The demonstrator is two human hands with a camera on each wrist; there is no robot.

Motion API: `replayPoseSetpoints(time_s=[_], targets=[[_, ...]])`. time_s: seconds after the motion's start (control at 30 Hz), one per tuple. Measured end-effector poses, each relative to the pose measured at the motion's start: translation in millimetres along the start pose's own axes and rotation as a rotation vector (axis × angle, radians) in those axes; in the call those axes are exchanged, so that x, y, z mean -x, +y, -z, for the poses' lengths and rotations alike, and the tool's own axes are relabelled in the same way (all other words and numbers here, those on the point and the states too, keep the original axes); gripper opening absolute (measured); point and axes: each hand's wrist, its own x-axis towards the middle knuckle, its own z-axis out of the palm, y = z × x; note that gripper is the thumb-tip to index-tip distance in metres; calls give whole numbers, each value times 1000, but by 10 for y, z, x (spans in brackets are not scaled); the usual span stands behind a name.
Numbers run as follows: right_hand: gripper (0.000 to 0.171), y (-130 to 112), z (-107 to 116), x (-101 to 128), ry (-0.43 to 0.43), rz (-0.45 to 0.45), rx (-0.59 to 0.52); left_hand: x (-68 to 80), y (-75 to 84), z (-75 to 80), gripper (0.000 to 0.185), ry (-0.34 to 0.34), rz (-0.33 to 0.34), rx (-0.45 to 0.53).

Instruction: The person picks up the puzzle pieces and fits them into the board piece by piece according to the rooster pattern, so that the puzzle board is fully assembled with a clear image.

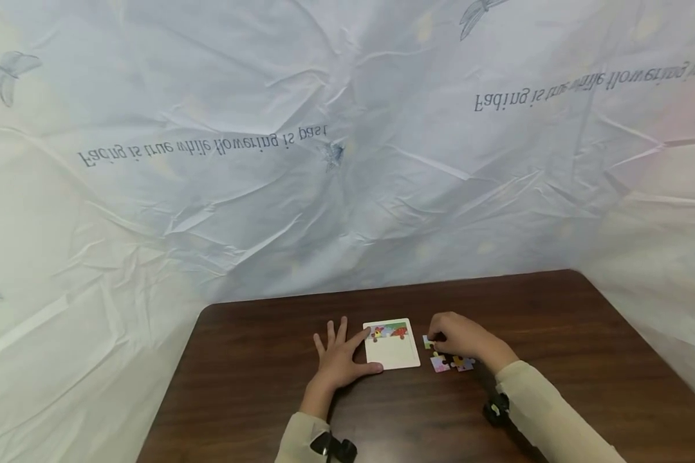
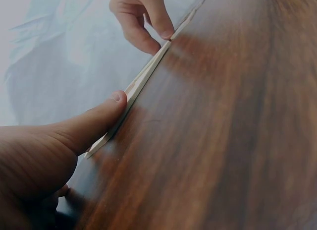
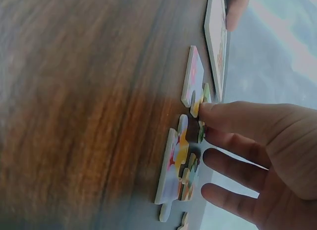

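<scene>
A white square puzzle board (image 1: 395,352) lies on the table, with colourful pieces fitted along its far side. My left hand (image 1: 338,363) spreads over the board's left side. Its thumb rests at the near left corner and its index finger touches the far left part. My right hand (image 1: 463,335) bends over the loose pieces right of the board, thumb and index finger pinching a green puzzle piece (image 1: 427,341). The fingers partly cover that piece. Close by lie a pink and white piece (image 1: 439,364) and an orange and purple piece (image 1: 466,364).
The brown wooden table (image 1: 255,379) has rounded far corners. Behind it hangs a wrinkled pale sheet (image 1: 347,212) with printed lettering. Each forearm wears a black wrist device, one at the left sleeve (image 1: 304,434) and one at the right sleeve (image 1: 547,411).
</scene>
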Motion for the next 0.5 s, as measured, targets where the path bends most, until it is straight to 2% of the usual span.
replayPoseSetpoints(time_s=[0.13,0.37,0.5], targets=[[10,-10,5,-15,10,-2,41,-25,0,11,91,8,3,1],[14,-5,-25,-23,8,-72,77,-45,6,-13,91,9,10,-2],[13,11,-65,-12,9,-79,96,-39,14,-52,90,11,12,-2]])
